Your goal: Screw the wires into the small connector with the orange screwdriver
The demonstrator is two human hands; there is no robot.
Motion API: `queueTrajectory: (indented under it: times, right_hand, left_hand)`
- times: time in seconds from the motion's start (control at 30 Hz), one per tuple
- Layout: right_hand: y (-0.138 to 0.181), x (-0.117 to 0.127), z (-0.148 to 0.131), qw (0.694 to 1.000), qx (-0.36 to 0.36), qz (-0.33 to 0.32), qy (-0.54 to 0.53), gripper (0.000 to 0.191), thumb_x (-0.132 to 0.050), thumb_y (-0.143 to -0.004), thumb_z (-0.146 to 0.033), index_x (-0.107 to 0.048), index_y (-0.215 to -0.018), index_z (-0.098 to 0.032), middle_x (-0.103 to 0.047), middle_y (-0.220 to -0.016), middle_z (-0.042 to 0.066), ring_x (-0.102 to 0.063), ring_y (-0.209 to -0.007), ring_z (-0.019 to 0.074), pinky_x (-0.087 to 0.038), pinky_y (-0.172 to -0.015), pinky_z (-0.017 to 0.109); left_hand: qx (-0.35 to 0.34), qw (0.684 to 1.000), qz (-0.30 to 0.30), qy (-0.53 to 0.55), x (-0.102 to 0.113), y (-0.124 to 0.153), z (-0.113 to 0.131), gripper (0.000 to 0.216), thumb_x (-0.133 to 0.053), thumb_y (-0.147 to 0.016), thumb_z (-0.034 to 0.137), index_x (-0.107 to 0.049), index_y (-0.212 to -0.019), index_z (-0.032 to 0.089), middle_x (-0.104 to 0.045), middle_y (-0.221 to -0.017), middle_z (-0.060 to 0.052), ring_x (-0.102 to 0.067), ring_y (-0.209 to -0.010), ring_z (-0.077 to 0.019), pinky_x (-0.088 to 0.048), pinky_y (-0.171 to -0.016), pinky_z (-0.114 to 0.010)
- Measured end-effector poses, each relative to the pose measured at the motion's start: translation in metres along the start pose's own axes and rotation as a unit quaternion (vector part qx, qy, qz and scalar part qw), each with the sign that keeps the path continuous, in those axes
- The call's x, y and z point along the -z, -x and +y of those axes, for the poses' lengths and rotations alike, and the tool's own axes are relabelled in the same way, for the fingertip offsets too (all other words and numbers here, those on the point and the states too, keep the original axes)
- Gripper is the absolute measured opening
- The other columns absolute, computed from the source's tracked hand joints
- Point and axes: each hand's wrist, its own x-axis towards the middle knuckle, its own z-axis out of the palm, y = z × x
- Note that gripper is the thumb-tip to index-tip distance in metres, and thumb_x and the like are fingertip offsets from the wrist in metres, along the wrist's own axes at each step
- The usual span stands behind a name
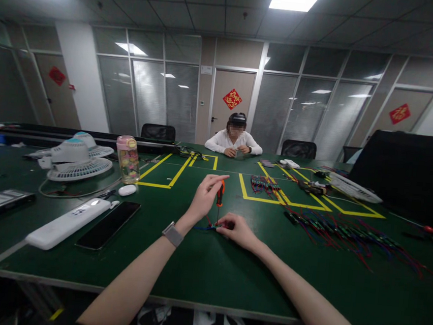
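An orange-and-black screwdriver (220, 193) stands upright in front of me, its thin shaft pointing down at a small circuit board (215, 226) on the table. My left hand (204, 197), with a grey watch on its wrist, is at the screwdriver's handle. Its index finger stretches past the top, and the other fingers partly hide the grip. Low beside the tip, my right hand (235, 229) is closed in a pinch at the board's right edge. Red and blue wires trail from the board to the left. The exact contact of tip and board is too small to make out.
Wired circuit boards (347, 234) lie in a long row at right, with a smaller bunch (264, 184) farther back. At left are a phone (109, 224), a white power strip (69, 222), a bottle (128, 159) and fans (80, 162). A person (235, 136) sits opposite.
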Motion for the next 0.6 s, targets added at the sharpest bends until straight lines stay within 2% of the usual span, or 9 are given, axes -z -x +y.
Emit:
queueTrajectory:
  times: [0.1, 0.23, 0.3, 0.37, 0.47, 0.6]
  right_hand:
    - [-0.003, -0.001, 0.0, 1.0, 0.005, -0.004, -0.005, 0.015, -0.069, -0.07, -0.024, -0.069, -0.083, -0.016, -0.056, -0.067, -0.001, -0.049, -0.061, 0.0103, -0.038, -0.057, 0.021]
    - [-0.005, -0.002, 0.001, 1.0, 0.005, -0.016, 0.01, 0.013, -0.069, -0.07, -0.024, -0.067, -0.079, -0.015, -0.053, -0.064, -0.003, -0.045, -0.058, 0.0093, -0.035, -0.055, 0.02]
    - [-0.004, -0.003, 0.001, 0.999, 0.014, -0.01, 0.027, 0.012, -0.068, -0.07, -0.024, -0.066, -0.078, -0.015, -0.053, -0.065, -0.003, -0.046, -0.059, 0.0094, -0.035, -0.055, 0.021]
    - [-0.003, -0.003, 0.0, 0.999, 0.025, -0.002, 0.037, 0.012, -0.067, -0.071, -0.024, -0.066, -0.079, -0.015, -0.053, -0.067, -0.002, -0.047, -0.061, 0.0097, -0.036, -0.057, 0.021]
    - [-0.002, -0.003, -0.002, 0.999, 0.025, -0.001, 0.044, 0.011, -0.067, -0.072, -0.024, -0.067, -0.079, -0.015, -0.054, -0.068, -0.001, -0.047, -0.061, 0.01, -0.037, -0.058, 0.021]
    - [-0.001, 0.001, -0.003, 0.999, 0.017, -0.014, 0.037, 0.013, -0.066, -0.071, -0.022, -0.068, -0.082, -0.016, -0.055, -0.07, -0.001, -0.048, -0.062, 0.0103, -0.038, -0.059, 0.022]
  left_hand:
    - [0.002, 0.999, -0.036, 0.036, -0.003, 0.001, 0.002, 0.03, -0.048, -0.086, 0.028, -0.063, -0.11, 0.019, -0.061, -0.096, -0.006, -0.059, -0.086, -0.0134, -0.046, -0.079, -0.025]
    - [-0.002, 1.0, -0.016, 0.007, -0.004, 0.0, 0.001, 0.028, -0.056, -0.081, 0.031, -0.066, -0.104, 0.019, -0.059, -0.097, -0.006, -0.058, -0.079, -0.0126, -0.047, -0.07, -0.023]
    - [-0.004, 1.0, -0.022, 0.0, -0.001, -0.002, 0.001, 0.028, -0.051, -0.084, 0.03, -0.066, -0.105, 0.02, -0.059, -0.104, -0.006, -0.057, -0.088, -0.0139, -0.047, -0.075, -0.024]
    - [0.007, 0.998, -0.055, 0.019, 0.004, -0.004, 0.001, 0.031, -0.046, -0.086, 0.028, -0.064, -0.11, 0.02, -0.061, -0.105, -0.006, -0.058, -0.095, -0.0154, -0.046, -0.083, -0.026]
    - [0.04, 0.994, -0.085, 0.054, 0.01, -0.007, 0.0, 0.033, -0.049, -0.085, 0.03, -0.062, -0.112, 0.017, -0.066, -0.096, -0.007, -0.06, -0.091, -0.0169, -0.046, -0.084, -0.03]
    - [0.031, 0.999, -0.006, -0.001, 0.011, -0.007, -0.004, 0.028, -0.059, -0.078, 0.035, -0.067, -0.098, 0.018, -0.064, -0.096, -0.006, -0.06, -0.083, -0.0155, -0.048, -0.075, -0.027]
